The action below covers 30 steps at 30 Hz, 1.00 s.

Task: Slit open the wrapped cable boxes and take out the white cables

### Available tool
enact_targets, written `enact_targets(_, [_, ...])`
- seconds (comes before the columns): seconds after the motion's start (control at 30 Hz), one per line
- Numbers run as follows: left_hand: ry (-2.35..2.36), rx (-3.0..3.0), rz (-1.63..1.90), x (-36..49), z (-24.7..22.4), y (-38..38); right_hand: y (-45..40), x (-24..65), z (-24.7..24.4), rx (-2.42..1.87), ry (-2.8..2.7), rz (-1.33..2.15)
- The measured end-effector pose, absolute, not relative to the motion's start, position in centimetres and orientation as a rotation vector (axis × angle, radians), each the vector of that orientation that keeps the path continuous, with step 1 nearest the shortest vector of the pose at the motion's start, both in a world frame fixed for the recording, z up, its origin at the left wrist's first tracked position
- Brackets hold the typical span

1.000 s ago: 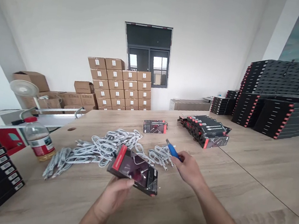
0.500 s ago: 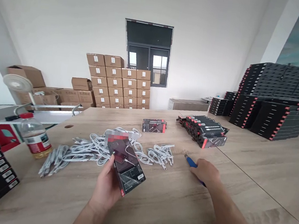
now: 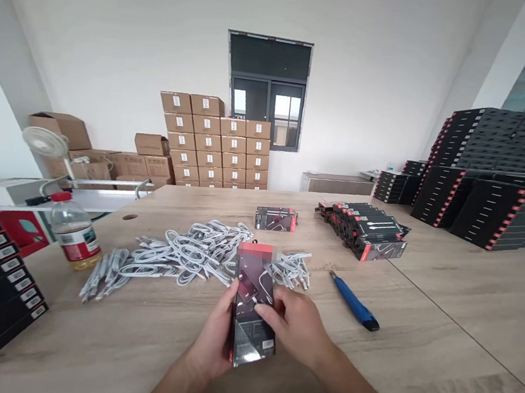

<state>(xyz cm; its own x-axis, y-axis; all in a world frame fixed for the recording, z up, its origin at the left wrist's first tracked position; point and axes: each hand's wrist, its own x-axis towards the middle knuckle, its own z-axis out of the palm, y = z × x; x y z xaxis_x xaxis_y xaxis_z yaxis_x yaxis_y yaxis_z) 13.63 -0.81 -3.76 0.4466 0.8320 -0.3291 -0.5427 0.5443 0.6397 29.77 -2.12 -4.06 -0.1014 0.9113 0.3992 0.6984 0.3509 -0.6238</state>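
At the left of the frame I see a clear plastic bottle (image 3: pixel 78 241) with a red cap and yellowish liquid; above it, a round white fan (image 3: pixel 45 142). Left of centre I make out a stack of labelled brown cardboard boxes (image 3: pixel 210 143), at upper centre a dark-framed rectangular window (image 3: pixel 252 96), and right of centre a long, low grey-brown cabinet (image 3: pixel 338 185).

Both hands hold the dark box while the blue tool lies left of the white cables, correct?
Wrong side: in the head view, the blue tool lies right of the white cables. The left hand and right hand do hold the dark box.
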Motion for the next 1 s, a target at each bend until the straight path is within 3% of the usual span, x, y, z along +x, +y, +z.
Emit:
enact_targets(0.17, [0.782, 0.544, 0.828, 13.0, -4.1, -0.7, -1.2, 31.0, -4.9, -1.19, -1.959, 0.329])
enact_targets(0.5, [0.745, 0.745, 0.378, 13.2, -4.7, -2.2, 1.3, 36.9, -4.0, -1.509, -1.345, 0.029])
enact_targets(0.7, [0.484, 0.821, 0.324, 13.3, -4.1, -2.7, 1.6, 37.2, -4.0, -1.6, -1.322, 0.012])
enact_targets(1.0, [0.477, 0.856, 0.279, 13.7, -4.8, -2.8, 0.3, 37.7, -2.3, -1.564, -1.222, -0.024])
